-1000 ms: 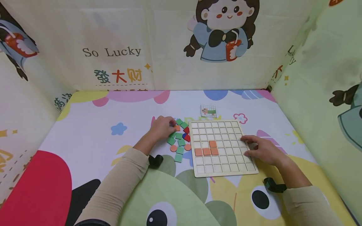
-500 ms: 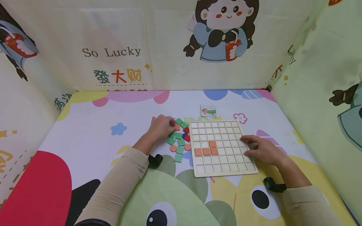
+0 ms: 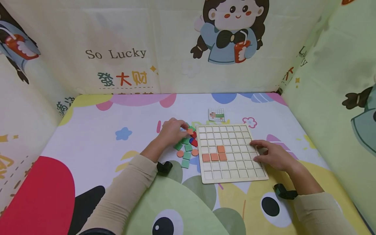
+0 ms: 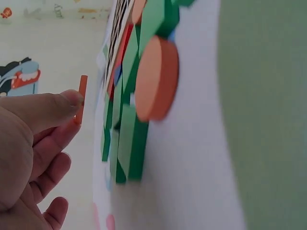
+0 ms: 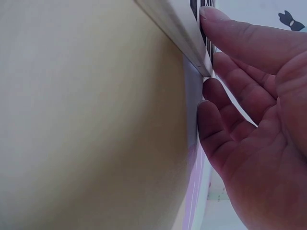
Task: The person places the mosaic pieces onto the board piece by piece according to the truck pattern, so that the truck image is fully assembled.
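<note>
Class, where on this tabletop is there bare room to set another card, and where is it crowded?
Bare: around the printed blue star, left of the left hand; between the picture card and the back wall. Crowded: just left of the grid board, with green tiles, red tiles and orange discs.

A person wears long, plain beige sleeves. The left sleeve (image 3: pixel 123 189) creases softly along the forearm; the right sleeve (image 3: pixel 320 210) ends in a smooth cuff. A small black block (image 3: pixel 165 167) juts from the left wrist, another dark, angular block (image 3: pixel 283 192) from the right.
</note>
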`<state>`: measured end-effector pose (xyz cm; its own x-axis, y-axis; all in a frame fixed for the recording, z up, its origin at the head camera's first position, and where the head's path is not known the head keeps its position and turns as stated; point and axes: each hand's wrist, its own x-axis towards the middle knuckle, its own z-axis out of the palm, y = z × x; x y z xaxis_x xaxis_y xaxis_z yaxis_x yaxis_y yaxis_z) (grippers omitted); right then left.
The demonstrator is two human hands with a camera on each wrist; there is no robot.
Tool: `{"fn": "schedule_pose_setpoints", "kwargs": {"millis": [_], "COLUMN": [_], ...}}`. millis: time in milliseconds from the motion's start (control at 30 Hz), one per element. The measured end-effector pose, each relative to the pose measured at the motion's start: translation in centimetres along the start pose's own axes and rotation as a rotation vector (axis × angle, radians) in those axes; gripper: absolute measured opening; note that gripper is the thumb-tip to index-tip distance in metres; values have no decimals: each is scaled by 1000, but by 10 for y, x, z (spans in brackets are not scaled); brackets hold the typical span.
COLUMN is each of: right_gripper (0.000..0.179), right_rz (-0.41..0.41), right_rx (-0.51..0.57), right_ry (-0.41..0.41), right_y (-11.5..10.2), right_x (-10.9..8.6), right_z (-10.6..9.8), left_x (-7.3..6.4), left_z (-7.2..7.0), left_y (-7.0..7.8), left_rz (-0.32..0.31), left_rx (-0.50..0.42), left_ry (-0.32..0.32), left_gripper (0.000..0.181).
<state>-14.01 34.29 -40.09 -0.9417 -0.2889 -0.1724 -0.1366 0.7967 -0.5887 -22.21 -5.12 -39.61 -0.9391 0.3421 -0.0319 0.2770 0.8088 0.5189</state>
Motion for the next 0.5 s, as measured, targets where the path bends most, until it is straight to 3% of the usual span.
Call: {"fn": "schedule_pose_setpoints", "kwargs": {"millis": [500], "right_gripper": [61], "right_rz": [11], "right_rx": [7], "right_ry": [-5], "right_y": [-1], "right_x": [0], "right_z": [0], "left_x": [5], "left_z": [20], "left_y": [30], "left_rz": [80], "left_rx": [26], "left_ry": [-12], "left_gripper": [30]}}
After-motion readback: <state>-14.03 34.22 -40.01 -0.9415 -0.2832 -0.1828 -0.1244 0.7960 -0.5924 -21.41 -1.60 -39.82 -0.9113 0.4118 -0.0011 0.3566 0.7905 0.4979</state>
